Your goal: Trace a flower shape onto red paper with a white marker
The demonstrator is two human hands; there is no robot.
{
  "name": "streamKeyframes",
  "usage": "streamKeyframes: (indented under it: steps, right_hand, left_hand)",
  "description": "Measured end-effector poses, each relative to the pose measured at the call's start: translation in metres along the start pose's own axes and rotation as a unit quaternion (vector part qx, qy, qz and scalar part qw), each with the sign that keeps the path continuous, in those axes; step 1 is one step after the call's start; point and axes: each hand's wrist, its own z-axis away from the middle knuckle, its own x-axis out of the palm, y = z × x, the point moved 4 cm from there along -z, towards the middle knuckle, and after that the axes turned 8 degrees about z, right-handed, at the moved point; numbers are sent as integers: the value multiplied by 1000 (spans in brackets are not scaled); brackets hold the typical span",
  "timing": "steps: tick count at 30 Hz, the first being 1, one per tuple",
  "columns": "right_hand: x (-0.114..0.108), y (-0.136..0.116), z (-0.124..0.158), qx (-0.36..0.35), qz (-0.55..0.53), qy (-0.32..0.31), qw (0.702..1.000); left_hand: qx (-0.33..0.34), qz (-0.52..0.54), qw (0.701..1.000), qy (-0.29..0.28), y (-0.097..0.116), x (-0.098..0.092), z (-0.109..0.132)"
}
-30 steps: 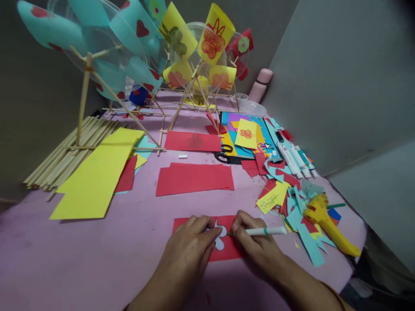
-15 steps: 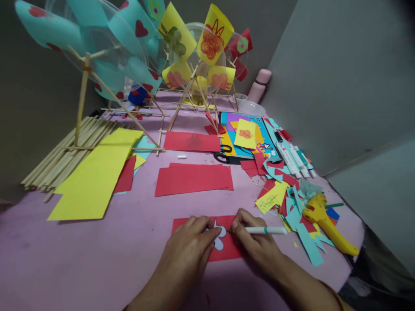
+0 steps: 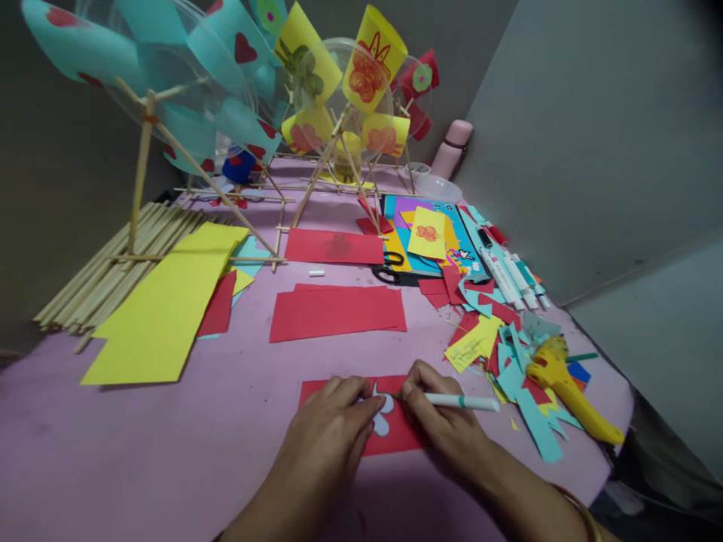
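Note:
My right hand (image 3: 432, 403) grips a white marker pen (image 3: 463, 402) with a green band. Its tip is close to the edge of a pale butterfly-shaped paper cut-out (image 3: 382, 425). That cut-out lies flat on a red paper strip (image 3: 395, 443) near the table's front. From the left, my left hand (image 3: 339, 414) pins the cut-out down, fingers together, covering its left part. Beyond both hands lie stacked red paper strips (image 3: 339, 315). Another red strip (image 3: 316, 247), bearing a dark drawing, is farther back, with a small white cap (image 3: 317, 273) in front of it.
Yellow paper sheets (image 3: 163, 301) and wooden sticks (image 3: 113, 263) lie left. Pinwheels on stick frames (image 3: 339, 128) stand at the back. On the right are scissors (image 3: 388, 268), paper scraps (image 3: 517, 369), markers (image 3: 502, 278) and a yellow glue gun (image 3: 565, 388). A wall (image 3: 593, 150) borders the right.
The marker tip has shifted slightly upward along the cut-out's right edge, my right hand moving with it. My left hand stays in place.

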Motion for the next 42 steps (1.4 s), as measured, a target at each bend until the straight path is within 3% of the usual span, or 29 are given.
streamKeyframes:
  steps: [6, 12, 22, 42]
  right_hand:
    - [-1, -4, 2, 25, -33, 7, 999]
    - [5, -13, 4, -2, -54, -52, 997]
    - [8, -13, 1, 11, -87, -72, 994]
    - [7, -18, 0, -8, -41, -85, 995]
  left_hand:
    - [-3, 4, 1000, -1, -1, 1, -1]
    - [-2, 4, 1000, -3, -3, 1, -2]
    - [-13, 1, 1000, -19, -1, -1, -3]
    - [-15, 10, 1000, 5, 0, 0, 0]
